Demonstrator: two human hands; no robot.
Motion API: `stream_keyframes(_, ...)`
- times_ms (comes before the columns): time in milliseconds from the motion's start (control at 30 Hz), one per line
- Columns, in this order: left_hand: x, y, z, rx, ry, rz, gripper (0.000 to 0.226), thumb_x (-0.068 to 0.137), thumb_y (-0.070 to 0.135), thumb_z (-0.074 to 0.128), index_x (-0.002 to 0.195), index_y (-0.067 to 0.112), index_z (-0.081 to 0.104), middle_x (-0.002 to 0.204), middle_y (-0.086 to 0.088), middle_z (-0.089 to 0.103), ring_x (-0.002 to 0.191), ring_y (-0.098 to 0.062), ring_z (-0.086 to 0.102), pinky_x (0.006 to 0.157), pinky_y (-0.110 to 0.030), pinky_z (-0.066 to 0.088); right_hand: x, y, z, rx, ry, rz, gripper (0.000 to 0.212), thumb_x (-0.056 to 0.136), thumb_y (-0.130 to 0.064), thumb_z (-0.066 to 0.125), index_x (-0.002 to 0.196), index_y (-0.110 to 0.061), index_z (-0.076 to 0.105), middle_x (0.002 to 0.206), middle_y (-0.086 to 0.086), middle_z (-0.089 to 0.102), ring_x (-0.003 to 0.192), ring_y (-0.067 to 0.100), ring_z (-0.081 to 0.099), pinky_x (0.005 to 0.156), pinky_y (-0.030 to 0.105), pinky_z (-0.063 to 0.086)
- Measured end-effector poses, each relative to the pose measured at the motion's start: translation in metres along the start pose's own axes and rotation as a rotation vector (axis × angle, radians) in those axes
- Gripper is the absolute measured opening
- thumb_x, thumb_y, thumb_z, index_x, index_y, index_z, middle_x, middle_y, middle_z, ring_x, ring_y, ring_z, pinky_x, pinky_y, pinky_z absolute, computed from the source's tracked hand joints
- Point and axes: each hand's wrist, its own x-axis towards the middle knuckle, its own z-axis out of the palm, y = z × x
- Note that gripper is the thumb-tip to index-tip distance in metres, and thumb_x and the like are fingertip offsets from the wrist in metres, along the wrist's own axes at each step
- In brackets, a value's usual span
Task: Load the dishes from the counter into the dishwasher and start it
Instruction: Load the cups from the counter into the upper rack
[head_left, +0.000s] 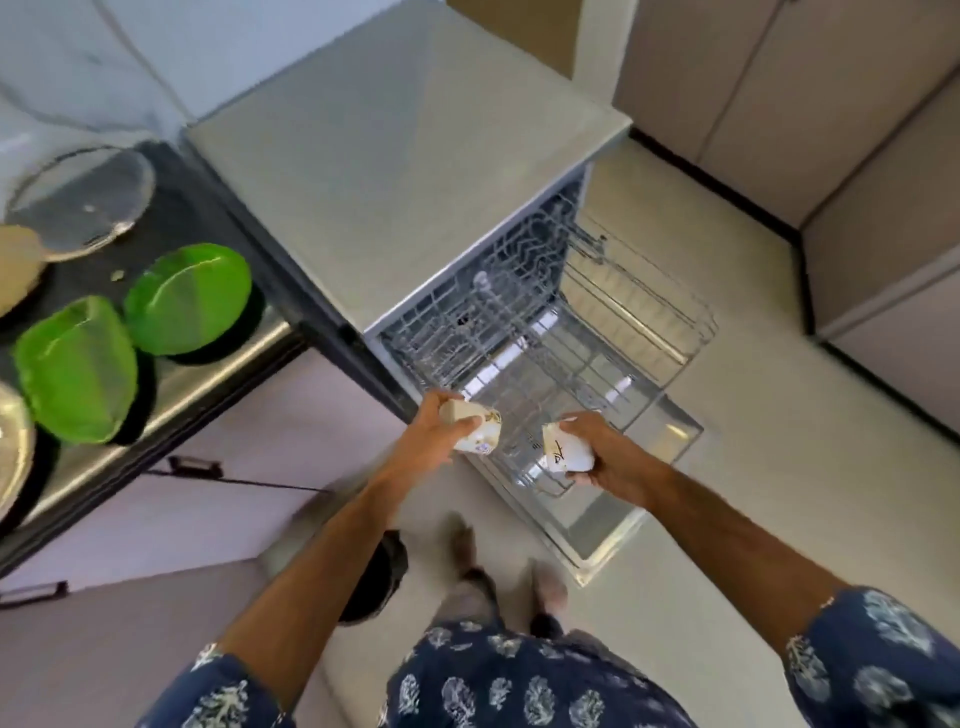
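White cups, one gripped in each hand (436, 434) (605, 457), hover over the seemingly empty rack (519, 332).

Pulled-out grey wire dishwasher rack (597, 332) open from above; upright tines obstruct its rear. Lowered dishwasher door (613, 540) blocks floor in front; grey dishwasher top (395, 156) bare.

One wide-angle view, worn at head height, looks steeply down and forward over the person's own arms and patterned shirt at the frame's bottom. The open dishwasher (467, 291) fills the centre, near enough that its wire racks show clearly. The counter (171, 374) runs along the left edge, pale floor (753, 467) spreads right, and straight lines bow toward the corners.
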Motion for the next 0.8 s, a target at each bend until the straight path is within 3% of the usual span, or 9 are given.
stream_keyframes(67, 0.030, 0.007, 0.007, 0.121, -0.027, 0.066, 0.042, 0.088, 0.013, 0.074, 0.120, 0.021, 0.050, 0.115, -0.002, 0.054, 0.104, -0.023, 0.062, 0.064, -0.020, 0.049, 0.016, -0.002, -0.007, -0.117, 0.109, -0.007, 0.033, 0.095, -0.021, 0.061, 0.126, -0.018, 0.048, 0.120, 0.016, 0.055, 0.096, 0.028, 0.059, 0.052, 0.030, 0.052)
stream_keyframes(167, 0.069, 0.017, 0.013, 0.375, -0.097, 0.211, 0.050, 0.084, 0.011, 0.076, 0.127, 0.016, 0.049, 0.121, -0.004, 0.048, 0.100, -0.013, 0.056, 0.067, -0.013, 0.047, 0.044, -0.001, -0.006, -0.388, 0.235, -0.074, 0.039, 0.089, -0.016, 0.068, 0.121, -0.027, 0.047, 0.120, 0.009, 0.043, 0.092, 0.021, 0.054, 0.059, 0.028, 0.052)
stream_keyframes(300, 0.128, 0.010, 0.028, 0.658, -0.200, 0.292, 0.051, 0.080, 0.021, 0.076, 0.124, 0.025, 0.049, 0.123, -0.001, 0.046, 0.105, -0.021, 0.054, 0.089, -0.041, 0.051, 0.091, 0.017, 0.004, -0.701, 0.203, -0.095, 0.053, 0.082, -0.018, 0.071, 0.128, -0.027, 0.046, 0.119, 0.006, 0.033, 0.100, 0.024, 0.050, 0.083, 0.034, 0.053)
stream_keyframes(433, 0.167, -0.003, 0.042, 0.801, -0.266, 0.377, 0.050, 0.084, 0.028, 0.076, 0.125, 0.024, 0.048, 0.127, -0.001, 0.049, 0.103, -0.019, 0.057, 0.078, -0.034, 0.044, 0.123, 0.040, 0.012, -0.862, 0.182, -0.147, 0.061, 0.076, -0.020, 0.075, 0.131, -0.025, 0.049, 0.115, 0.008, 0.039, 0.102, 0.032, 0.052, 0.093, 0.041, 0.049)
stream_keyframes(567, 0.196, -0.025, 0.059, 1.000, -0.270, 0.481, 0.053, 0.084, 0.038, 0.076, 0.125, 0.022, 0.047, 0.125, -0.002, 0.051, 0.092, -0.020, 0.059, 0.066, -0.030, 0.041, 0.140, 0.064, 0.012, -1.026, 0.236, -0.193, 0.074, 0.073, -0.022, 0.080, 0.138, -0.017, 0.046, 0.130, 0.011, 0.049, 0.112, 0.037, 0.056, 0.093, 0.040, 0.046)
stream_keyframes(700, 0.214, -0.046, 0.075, 1.160, -0.302, 0.563, 0.058, 0.083, 0.044, 0.076, 0.125, 0.017, 0.046, 0.125, -0.005, 0.053, 0.091, -0.023, 0.064, 0.077, -0.036, 0.046, 0.150, 0.079, 0.011, -1.085, 0.262, -0.209, 0.076, 0.077, -0.021, 0.080, 0.143, -0.019, 0.043, 0.140, 0.007, 0.047, 0.112, 0.038, 0.056, 0.093, 0.040, 0.045)
stream_keyframes(800, 0.221, -0.055, 0.083, 1.224, -0.323, 0.595, 0.063, 0.082, 0.047, 0.077, 0.126, 0.015, 0.045, 0.124, -0.006, 0.054, 0.087, -0.022, 0.065, 0.076, -0.038, 0.053, 0.156, 0.072, 0.005, -1.121, 0.232, -0.237, 0.074, 0.079, -0.020, 0.078, 0.144, -0.016, 0.043, 0.139, 0.009, 0.048, 0.115, 0.037, 0.055, 0.096, 0.038, 0.042)
